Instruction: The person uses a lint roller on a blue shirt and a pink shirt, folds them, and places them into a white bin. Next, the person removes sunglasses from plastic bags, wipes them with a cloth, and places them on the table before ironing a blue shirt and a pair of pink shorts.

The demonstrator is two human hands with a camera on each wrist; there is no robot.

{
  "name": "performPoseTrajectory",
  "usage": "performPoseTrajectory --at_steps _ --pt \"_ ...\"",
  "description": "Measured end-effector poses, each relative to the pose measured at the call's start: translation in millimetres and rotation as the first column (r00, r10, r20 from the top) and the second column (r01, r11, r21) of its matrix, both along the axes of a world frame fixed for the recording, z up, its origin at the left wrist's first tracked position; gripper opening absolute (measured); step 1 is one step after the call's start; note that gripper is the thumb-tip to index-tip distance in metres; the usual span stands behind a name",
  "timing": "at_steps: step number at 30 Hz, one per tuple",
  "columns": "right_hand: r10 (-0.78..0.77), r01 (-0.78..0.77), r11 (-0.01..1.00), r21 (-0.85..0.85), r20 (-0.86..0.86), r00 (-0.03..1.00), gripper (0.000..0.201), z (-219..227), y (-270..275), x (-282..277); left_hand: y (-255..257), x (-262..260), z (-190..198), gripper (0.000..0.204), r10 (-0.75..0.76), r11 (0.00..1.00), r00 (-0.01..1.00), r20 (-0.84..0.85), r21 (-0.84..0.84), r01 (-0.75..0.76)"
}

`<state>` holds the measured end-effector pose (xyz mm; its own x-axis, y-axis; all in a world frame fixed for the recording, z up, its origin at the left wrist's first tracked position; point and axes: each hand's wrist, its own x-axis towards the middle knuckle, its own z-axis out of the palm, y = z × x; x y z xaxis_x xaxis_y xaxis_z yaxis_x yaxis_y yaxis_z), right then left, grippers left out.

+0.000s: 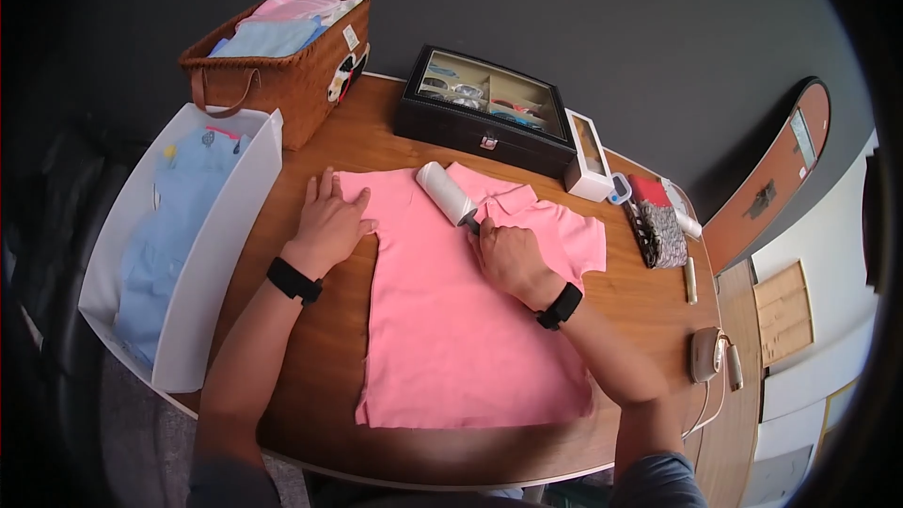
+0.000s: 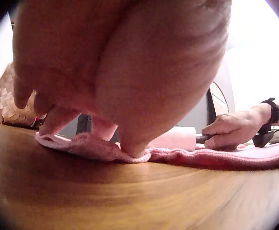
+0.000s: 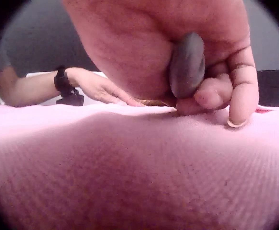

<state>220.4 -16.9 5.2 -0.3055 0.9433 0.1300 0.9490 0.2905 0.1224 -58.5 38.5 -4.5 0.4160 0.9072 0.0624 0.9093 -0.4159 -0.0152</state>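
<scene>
A pink short-sleeved polo shirt lies spread out on the wooden table, its collar toward the back. My right hand grips the dark handle of a lint roller, whose white roll rests across the upper chest beside the collar. In the right wrist view the handle's rounded end sticks out of the curled fingers, close over the fabric. With fingers spread, my left hand presses on the sleeve at the left; its thumb and fingertips touch the sleeve's edge in the left wrist view.
A white bin with light blue clothing stands at the left, below a woven basket of folded clothes. Behind the shirt sit a black glasses case and a white box. A knitted item and a small corded device lie at the right.
</scene>
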Motion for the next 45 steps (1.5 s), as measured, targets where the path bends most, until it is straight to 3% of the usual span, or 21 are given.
performPoseTrajectory --at_steps 3,5,6,8,9,11,16,18,19,21,22,25,29,31,33,35,37,38,40,41,45 --pt "0.070 -0.073 0.995 0.072 0.044 0.997 0.032 -10.8 2.1 1.3 13.7 -1.4 -7.6 0.061 -0.120 0.980 0.993 -0.018 0.155 0.121" --pt "0.065 -0.069 0.994 0.085 0.058 0.996 0.032 -14.3 0.9 -0.9 28.6 0.2 -13.5 0.056 -0.290 0.953 0.907 0.306 0.009 0.301" --pt "0.062 -0.070 0.993 0.097 0.080 0.995 0.032 -15.6 0.5 -2.5 34.0 4.4 -6.9 0.056 -0.287 0.954 0.908 0.305 0.008 0.299" --pt "0.082 -0.089 0.992 0.088 0.074 0.994 0.032 -14.1 0.2 -3.7 45.9 22.4 12.0 0.055 -0.083 0.884 0.784 0.615 -0.318 0.343" --pt "0.096 -0.102 0.992 0.079 0.067 0.993 0.032 -13.1 -0.4 -3.8 51.8 28.5 15.2 0.055 -0.079 0.885 0.783 0.617 -0.319 0.340" --pt "0.113 -0.118 0.991 0.063 0.068 0.991 0.032 -11.5 -1.4 -3.3 66.5 38.4 10.8 0.058 -0.048 0.847 0.660 0.749 -0.320 0.425" --pt "0.162 -0.165 0.986 0.030 0.079 0.984 0.031 -3.1 0.1 -0.9 78.2 42.0 -3.7 0.070 0.014 0.808 0.705 0.709 -0.424 0.410" --pt "0.210 -0.214 0.977 0.027 0.100 0.973 0.034 2.8 3.7 4.2 79.4 37.8 -9.6 0.076 0.165 0.728 0.620 0.767 -0.519 0.448" --pt "0.217 -0.220 0.975 0.017 0.096 0.971 0.034 5.3 5.4 6.5 79.4 35.8 -6.2 0.076 0.177 0.725 0.620 0.765 -0.527 0.443" --pt "0.241 -0.250 0.967 0.040 0.161 0.957 0.035 7.8 9.4 14.2 78.2 31.4 3.2 0.075 0.205 0.617 0.616 0.761 -0.589 0.522" --pt "0.308 -0.323 0.942 0.095 0.140 0.941 0.035 3.1 14.2 20.7 72.5 30.6 8.4 0.077 0.224 0.636 0.608 0.762 -0.586 0.501" --pt "0.402 -0.417 0.904 0.094 0.144 0.904 0.033 -5.4 18.1 27.9 69.4 23.7 21.5 0.077 0.083 0.665 0.724 0.685 -0.579 0.472" --pt "0.510 -0.509 0.859 -0.055 0.188 0.840 0.031 8.0 3.0 19.8 87.7 31.8 -10.9 0.078 0.116 0.630 0.702 0.702 -0.599 0.495" --pt "0.649 -0.649 0.758 -0.056 0.158 0.744 0.021 3.0 -16.6 18.4 84.3 32.9 -7.4 0.078 0.178 0.615 0.685 0.707 -0.623 0.483" --pt "0.776 -0.792 0.609 0.053 0.165 0.608 0.019 -1.7 -53.5 12.6 72.3 29.6 6.8 0.077 0.190 0.614 0.695 0.694 -0.636 0.467" --pt "0.879 -0.891 0.448 0.079 0.145 0.455 0.015 -3.1 -97.5 6.5 57.0 26.9 22.1 0.077 0.132 0.629 0.674 0.727 -0.587 0.510" --pt "0.913 -0.907 0.408 -0.106 0.040 0.406 0.013 13.3 -134.2 -1.2 73.9 32.6 3.4 0.076 0.179 0.629 0.694 0.698 -0.623 0.465" --pt "0.913 -0.906 0.409 -0.106 0.041 0.407 0.013 15.7 -138.4 -0.3 83.2 34.6 -7.3 0.075 0.224 0.628 0.710 0.668 -0.656 0.419" --pt "0.954 -0.922 0.299 -0.245 0.057 0.295 0.018 20.5 -141.8 7.0 65.9 29.8 12.8 0.074 0.151 0.653 0.715 0.683 -0.612 0.447" --pt "0.953 -0.921 0.302 -0.246 0.063 0.295 0.018 21.1 -135.8 14.8 59.8 27.7 21.4 0.074 0.080 0.672 0.717 0.692 -0.569 0.474" --pt "0.629 -0.620 0.777 -0.113 0.174 0.757 0.028 18.8 -61.3 57.0 93.5 33.9 -18.2 0.074 0.055 0.673 0.694 0.718 -0.541 0.505"
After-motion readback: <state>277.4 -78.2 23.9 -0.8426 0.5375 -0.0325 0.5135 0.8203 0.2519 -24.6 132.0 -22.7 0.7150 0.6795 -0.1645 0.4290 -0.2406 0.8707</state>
